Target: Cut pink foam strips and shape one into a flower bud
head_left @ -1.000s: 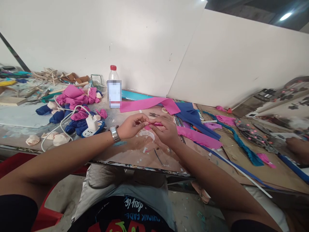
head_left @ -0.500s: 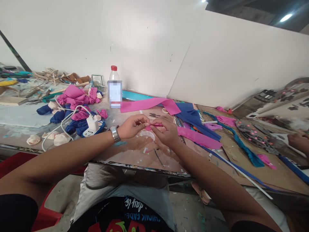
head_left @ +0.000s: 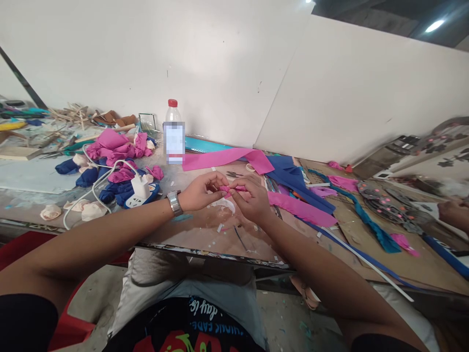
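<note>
A pink fabric strip [head_left: 302, 209] runs from the right under my right hand [head_left: 252, 198], whose thumb and fingers pinch its gathered end. My left hand [head_left: 205, 190], with a metal watch on the wrist, closes its fingertips on the same bunched pink fabric from the left. Both hands meet just above the table near its front edge. Behind them another pink strip [head_left: 220, 159] lies folded over blue fabric [head_left: 298, 181]. Small snips [head_left: 234, 174] rest just beyond my hands.
Pink and blue rolled fabric pieces [head_left: 110, 146] and a power strip [head_left: 141, 198] with white cable are at left. A bottle [head_left: 174, 134] stands behind. At right are a teal braid [head_left: 370, 220], a white stick [head_left: 373, 269] and another person's hand [head_left: 452, 215].
The fingers of both hands have shifted slightly on the pink fabric, and a little more of it shows between them. The surrounding items look unmoved.
</note>
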### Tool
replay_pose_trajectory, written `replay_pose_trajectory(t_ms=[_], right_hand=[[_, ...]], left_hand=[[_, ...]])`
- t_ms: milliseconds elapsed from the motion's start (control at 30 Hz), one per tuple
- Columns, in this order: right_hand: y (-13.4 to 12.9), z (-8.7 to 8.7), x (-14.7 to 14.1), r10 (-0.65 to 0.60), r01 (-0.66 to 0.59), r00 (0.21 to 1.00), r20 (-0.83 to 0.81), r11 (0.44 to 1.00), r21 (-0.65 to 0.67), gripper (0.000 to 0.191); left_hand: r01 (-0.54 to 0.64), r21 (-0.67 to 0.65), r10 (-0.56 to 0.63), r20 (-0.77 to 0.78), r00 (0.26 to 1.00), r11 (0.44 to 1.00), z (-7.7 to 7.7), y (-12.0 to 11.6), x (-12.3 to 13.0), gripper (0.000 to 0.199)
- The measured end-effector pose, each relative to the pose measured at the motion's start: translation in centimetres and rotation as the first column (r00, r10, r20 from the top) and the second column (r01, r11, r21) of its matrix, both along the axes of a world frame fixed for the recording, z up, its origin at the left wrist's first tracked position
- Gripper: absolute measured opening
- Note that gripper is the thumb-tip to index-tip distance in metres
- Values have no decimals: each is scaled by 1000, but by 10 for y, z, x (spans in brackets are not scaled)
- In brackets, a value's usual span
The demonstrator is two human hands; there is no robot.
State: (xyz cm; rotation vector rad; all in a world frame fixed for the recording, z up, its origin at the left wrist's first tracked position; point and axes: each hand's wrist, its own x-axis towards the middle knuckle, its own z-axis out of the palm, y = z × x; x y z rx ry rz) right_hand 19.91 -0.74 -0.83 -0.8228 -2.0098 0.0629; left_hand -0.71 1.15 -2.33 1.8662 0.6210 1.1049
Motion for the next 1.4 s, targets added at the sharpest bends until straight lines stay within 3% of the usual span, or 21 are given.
replay_pose_trajectory(t_ms=[433,667,900,1400], right_hand=[[0,-2,0,73,-71,997,34,996,-51,12],[3,-4,0,32,-29,999,35,996,-79,12],[1,-4,0,14,-14,1000,-6,998,-57,8],[0,-4,1,-29,29,1000,-10,998,-62,7]], left_hand=[[-16,173,23,-40,999,985,0,0,-3,24],[-146,207,158,-39,987,967,5,1,-4,22],[-181,209,192,-35,981,961,6,2,-4,22],[-90,209,98,-28,995,974,4,5,-5,22]])
